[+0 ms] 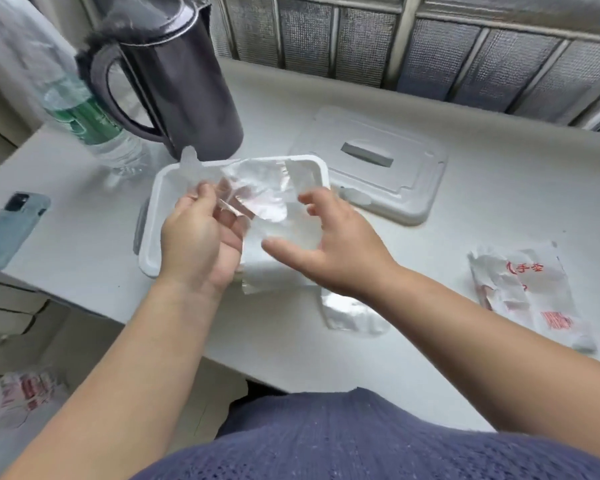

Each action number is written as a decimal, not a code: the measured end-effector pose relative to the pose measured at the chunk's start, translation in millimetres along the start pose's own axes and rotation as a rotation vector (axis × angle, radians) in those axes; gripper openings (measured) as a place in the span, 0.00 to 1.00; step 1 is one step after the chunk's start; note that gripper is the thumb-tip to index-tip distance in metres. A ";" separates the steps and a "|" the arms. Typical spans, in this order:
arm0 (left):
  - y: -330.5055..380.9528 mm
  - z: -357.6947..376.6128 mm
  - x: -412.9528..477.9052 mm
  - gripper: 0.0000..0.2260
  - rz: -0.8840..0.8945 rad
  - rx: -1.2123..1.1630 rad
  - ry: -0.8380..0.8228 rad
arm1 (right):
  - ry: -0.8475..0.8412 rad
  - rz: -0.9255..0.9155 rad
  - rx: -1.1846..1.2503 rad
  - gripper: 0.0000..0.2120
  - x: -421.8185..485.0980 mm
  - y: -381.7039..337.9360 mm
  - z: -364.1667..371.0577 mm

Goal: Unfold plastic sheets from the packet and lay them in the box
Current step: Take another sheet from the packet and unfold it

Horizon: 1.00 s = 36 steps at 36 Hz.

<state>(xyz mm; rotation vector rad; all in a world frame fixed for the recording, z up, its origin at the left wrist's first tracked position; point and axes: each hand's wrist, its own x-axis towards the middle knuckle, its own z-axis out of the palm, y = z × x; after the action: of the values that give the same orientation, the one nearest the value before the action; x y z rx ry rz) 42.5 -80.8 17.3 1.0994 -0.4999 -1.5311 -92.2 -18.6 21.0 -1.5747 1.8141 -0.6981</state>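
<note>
clearly mid-unfolding, the thin, crinkled clear plastic sheet [257, 192] hangs just above the white rectangular plastic box [148, 237], stretched between both hands. the left hand [201, 237] pinches its left edge with curled fingers. the right hand [340, 244] has its fingers spread at the right edge, and whether they grip cannot be told. the sheet looks feather-light, limp and clingy, likely to stick to itself or tear if yanked, so it is best taken by opposite edges and teased apart gently. the torn white packet with red print [520, 289] lies well to the right.
</note>
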 end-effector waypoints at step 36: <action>10.6 -55.5 87.7 0.20 0.078 2.185 -0.887 | -0.394 -0.343 -0.988 0.18 101.5 -13.6 46.7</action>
<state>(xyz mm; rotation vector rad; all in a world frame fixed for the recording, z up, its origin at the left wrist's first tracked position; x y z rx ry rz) 100.7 -151.4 -32.9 1.5909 -3.1612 -0.7877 -57.3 -120.4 -11.7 -2.4502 1.6583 0.4768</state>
